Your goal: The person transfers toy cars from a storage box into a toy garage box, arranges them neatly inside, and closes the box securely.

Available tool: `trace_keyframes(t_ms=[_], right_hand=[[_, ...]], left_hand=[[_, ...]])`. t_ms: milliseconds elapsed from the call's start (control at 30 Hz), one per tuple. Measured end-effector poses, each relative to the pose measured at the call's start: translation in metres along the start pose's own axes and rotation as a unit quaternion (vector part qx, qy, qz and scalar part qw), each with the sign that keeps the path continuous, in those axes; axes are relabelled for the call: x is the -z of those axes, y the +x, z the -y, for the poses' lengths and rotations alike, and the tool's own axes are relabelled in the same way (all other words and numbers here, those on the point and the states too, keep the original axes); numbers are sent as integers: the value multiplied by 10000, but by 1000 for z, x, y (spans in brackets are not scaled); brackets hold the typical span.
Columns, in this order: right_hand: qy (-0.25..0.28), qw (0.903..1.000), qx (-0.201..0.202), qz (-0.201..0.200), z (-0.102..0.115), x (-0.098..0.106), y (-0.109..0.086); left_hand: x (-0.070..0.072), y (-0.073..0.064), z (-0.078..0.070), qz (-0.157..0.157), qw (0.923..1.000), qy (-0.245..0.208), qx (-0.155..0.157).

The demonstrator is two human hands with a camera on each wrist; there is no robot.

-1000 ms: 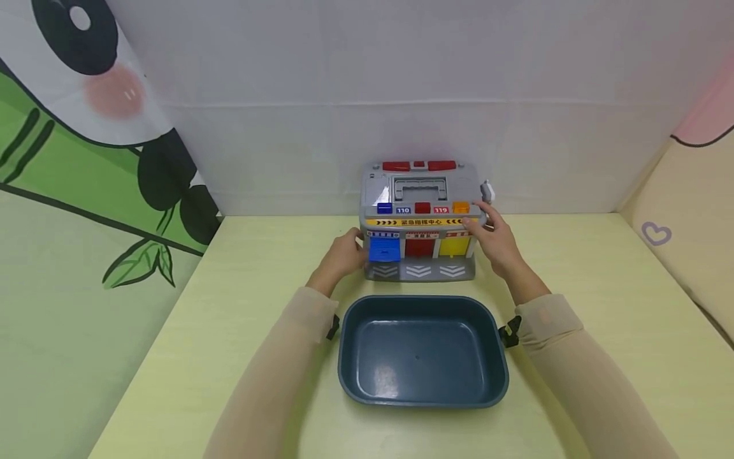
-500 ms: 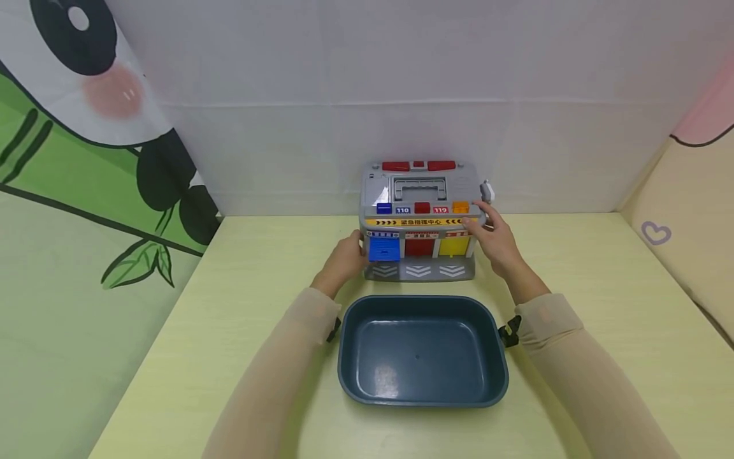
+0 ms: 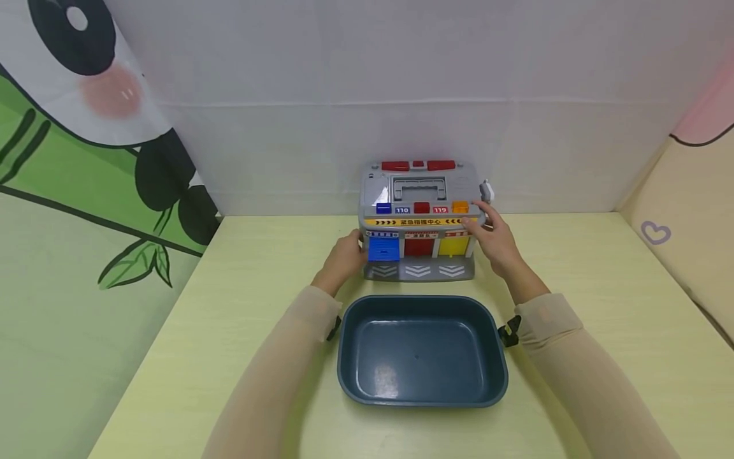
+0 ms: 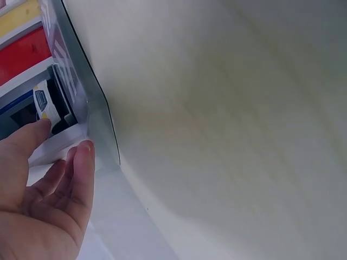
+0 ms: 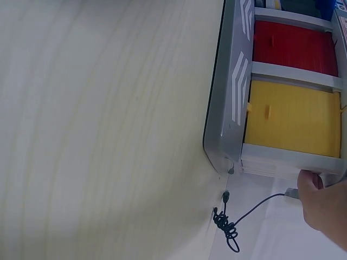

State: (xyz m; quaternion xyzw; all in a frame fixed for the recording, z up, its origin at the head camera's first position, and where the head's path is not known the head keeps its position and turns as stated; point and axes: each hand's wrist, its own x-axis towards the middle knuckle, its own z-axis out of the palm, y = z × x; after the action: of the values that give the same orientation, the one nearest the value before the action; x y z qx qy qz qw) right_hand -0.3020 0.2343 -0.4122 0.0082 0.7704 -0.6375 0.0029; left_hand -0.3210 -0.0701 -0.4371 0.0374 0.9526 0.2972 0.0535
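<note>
A grey toy rescue station (image 3: 421, 223) stands on the table near the back wall. Its blue door (image 3: 384, 249) is raised; the red door (image 3: 419, 247) and yellow door (image 3: 454, 246) are down. Inside the blue door's bay, a white and blue toy vehicle (image 4: 47, 103) shows partly. My left hand (image 3: 343, 258) grips the station's left side wall, thumb at the bay opening by the vehicle, fingers outside. My right hand (image 3: 497, 242) holds the station's right end, thumb at the front edge under the roof; its other fingers are largely hidden in the right wrist view.
A dark blue plastic tub (image 3: 421, 403) sits in front of the station, between my forearms. A coiled dark cord (image 5: 226, 225) hangs beside the station's right end. A pale wall (image 3: 287, 146) rises right behind the table.
My left hand has shifted very slightly to the right against the station's side. The right hand, station and tub look the same.
</note>
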Motion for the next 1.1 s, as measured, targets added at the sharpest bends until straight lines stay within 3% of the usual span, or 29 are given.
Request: trace_keyframes(t_ms=[267, 533, 867, 1100], right_hand=[[5, 10000, 11, -6, -3, 0, 2], [44, 10000, 43, 13, -6, -1, 5], [-8, 10000, 27, 12, -9, 0, 8], [17, 10000, 84, 30, -11, -1, 9]], left_hand=[[7, -4, 4, -30, 9994, -320, -140], [14, -9, 4, -352, 9969, -604, -366], [20, -11, -7, -900, 9840, -1378, -689], [24, -10, -20, -689, 9841, -1506, -636]])
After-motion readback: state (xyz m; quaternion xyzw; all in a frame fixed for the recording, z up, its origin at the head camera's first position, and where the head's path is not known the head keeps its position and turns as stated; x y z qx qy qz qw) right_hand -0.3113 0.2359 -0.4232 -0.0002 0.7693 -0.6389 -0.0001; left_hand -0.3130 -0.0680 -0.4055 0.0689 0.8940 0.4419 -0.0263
